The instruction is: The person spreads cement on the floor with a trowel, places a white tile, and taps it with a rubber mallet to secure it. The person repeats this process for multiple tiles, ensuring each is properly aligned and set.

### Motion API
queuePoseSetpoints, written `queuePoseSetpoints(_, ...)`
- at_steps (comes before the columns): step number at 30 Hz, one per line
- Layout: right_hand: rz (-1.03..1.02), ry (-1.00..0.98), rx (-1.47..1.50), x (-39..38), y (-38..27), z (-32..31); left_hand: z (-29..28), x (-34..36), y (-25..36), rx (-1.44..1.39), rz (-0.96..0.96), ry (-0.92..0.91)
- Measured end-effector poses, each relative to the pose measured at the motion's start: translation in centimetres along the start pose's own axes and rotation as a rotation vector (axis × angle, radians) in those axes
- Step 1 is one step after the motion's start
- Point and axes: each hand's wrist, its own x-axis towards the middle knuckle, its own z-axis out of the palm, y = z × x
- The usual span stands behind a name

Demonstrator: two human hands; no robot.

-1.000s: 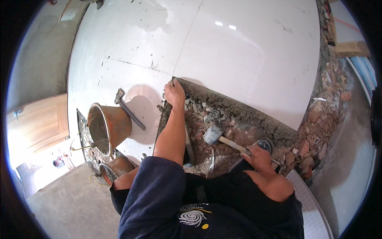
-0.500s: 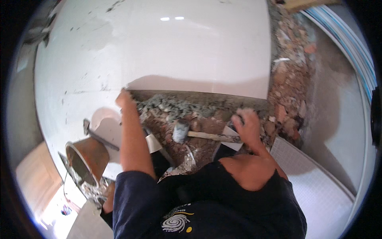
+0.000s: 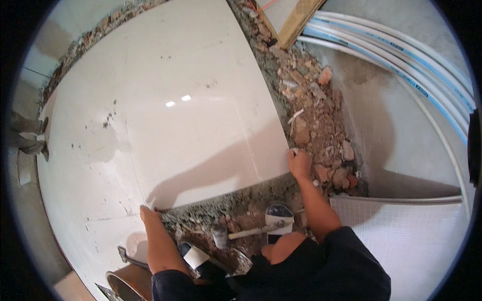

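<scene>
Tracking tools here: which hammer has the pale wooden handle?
The grey-headed mallet, its head over the rubble; the other hammer, dark-handled, lies beside the bucket.

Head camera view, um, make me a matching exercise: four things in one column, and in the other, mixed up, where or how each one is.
Things
1. Left hand
2. Mallet
3. Right hand
4. Curved pipes

Places, colours, states
A. At the right edge of a large white tile
B. White with blue markings
C. At that tile's near left corner
D. Lying loose, in neither hand

Right pairs: 1-C, 2-D, 3-A, 4-B
</scene>
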Motion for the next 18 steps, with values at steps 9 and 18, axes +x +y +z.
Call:
queuePoseSetpoints(9,0.216,-0.031,0.003,0.5,-1.7,-0.4,0.9,-1.7,-0.7,0.073,0.177,0.037)
queuePoseSetpoints(18,0.301,-0.05,0.004,0.8,-2.3,-0.6,-1.4,-3.1,-2.0,0.05,0.106,0.08)
